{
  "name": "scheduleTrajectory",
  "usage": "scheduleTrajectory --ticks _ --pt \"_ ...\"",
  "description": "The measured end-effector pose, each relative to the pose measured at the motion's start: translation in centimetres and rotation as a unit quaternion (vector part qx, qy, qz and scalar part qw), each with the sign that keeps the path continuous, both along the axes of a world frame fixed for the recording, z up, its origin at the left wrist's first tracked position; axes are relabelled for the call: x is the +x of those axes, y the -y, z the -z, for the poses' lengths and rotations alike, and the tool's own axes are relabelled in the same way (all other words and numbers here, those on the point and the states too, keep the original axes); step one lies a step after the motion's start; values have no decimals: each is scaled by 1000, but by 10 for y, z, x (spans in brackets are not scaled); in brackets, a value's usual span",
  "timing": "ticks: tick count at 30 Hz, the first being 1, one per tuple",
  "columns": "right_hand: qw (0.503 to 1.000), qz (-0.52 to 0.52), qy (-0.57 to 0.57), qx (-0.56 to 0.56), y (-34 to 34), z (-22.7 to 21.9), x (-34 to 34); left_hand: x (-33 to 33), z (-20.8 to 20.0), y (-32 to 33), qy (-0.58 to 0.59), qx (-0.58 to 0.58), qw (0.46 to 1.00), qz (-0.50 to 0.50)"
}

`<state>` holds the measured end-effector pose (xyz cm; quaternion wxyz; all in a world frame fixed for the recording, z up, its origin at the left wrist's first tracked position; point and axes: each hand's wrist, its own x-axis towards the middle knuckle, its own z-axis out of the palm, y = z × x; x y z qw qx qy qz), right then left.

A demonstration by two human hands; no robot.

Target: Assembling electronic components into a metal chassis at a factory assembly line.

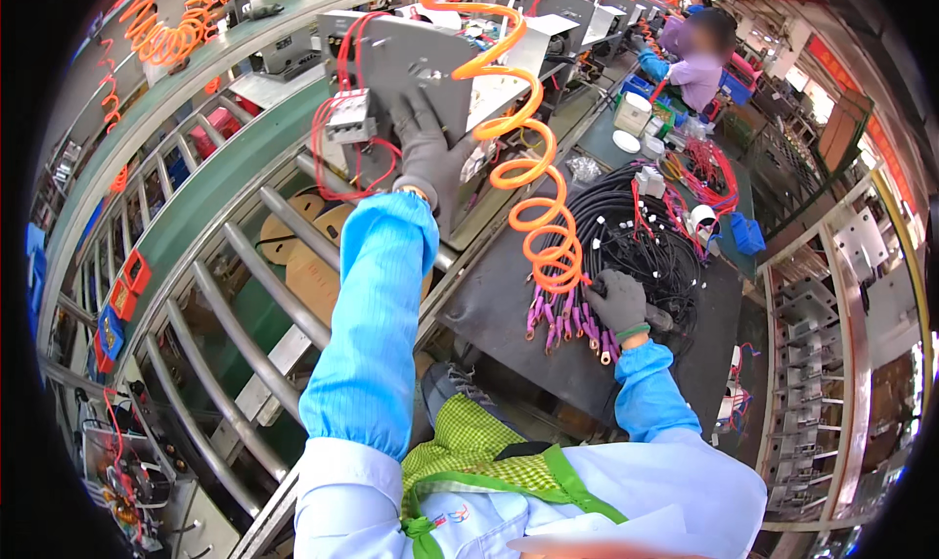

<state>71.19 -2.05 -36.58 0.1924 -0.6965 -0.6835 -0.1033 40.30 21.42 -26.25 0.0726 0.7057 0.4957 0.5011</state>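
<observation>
My left hand [426, 153], in a dark grey glove, lies with fingers spread against an upright grey metal panel [406, 60]. Beside it a white electrical component [350, 117] with red wires [321, 158] is mounted low on the panel. My right hand [619, 303], gloved too, is curled at the near side of a bundle of black cables [626, 222]. Their ends carry purple sleeves and metal ring lugs [606, 357]. An orange coiled hose [528, 129] hangs between my hands, its lowest loops next to my right fingertips. What those fingers grip is hidden.
The panel's unit stands on a roller conveyor [279, 285] at left. The cables lie on a dark table [489, 314], with red wires [712, 173], a white tub [632, 114] and a blue bin [747, 234] farther back. A co-worker [690, 65] sits beyond; a metal rack [807, 363] stands right.
</observation>
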Motion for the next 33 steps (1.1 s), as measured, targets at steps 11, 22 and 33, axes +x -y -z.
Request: scheduleTrajectory --ticks 11,22,33 --pt "994 -79 -42 59 9 -22 -23 -267 96 233 -48 -10 990 -129" --pt "901 -294 -216 233 14 -115 -184 -545 137 538 86 -98 733 -668" --pt "767 -597 -232 29 51 -121 -393 -522 166 464 120 -255 701 -655"
